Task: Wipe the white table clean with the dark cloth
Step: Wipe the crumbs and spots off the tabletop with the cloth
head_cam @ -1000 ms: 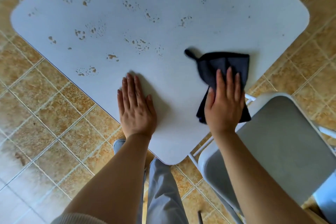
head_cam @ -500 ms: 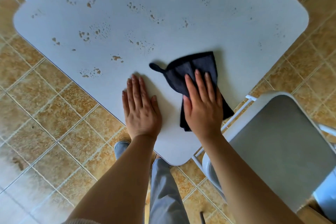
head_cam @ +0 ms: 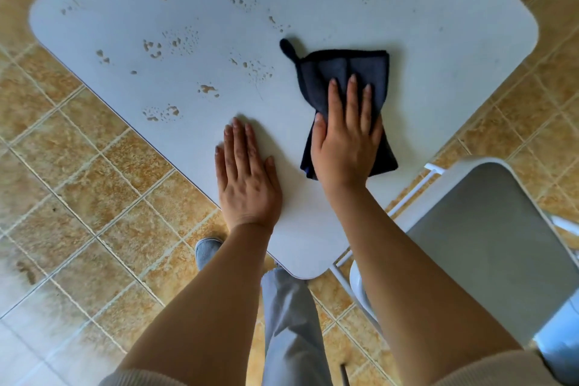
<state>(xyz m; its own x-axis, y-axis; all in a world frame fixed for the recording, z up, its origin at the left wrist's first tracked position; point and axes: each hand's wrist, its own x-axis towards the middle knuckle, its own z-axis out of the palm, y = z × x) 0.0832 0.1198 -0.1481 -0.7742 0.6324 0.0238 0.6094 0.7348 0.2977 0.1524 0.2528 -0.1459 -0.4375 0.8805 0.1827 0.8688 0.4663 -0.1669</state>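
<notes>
Near the front corner of the counter (head_cam: 438, 9), we are pinning the dark cloth (head_cam: 344, 69), likely soft and limp so best held palm-down, under the straight fingers of our right hand (head_cam: 346, 141), left hand (head_cam: 247, 178) resting flat.

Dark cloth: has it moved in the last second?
Yes. Judged against the spill spots, the dark cloth slid left toward them, then farther up the white table.

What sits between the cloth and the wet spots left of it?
Nothing visible. Bare white table separates the dark cloth from the nearest droplets; the left hand lies flat nearer the edge, off that path.
</notes>
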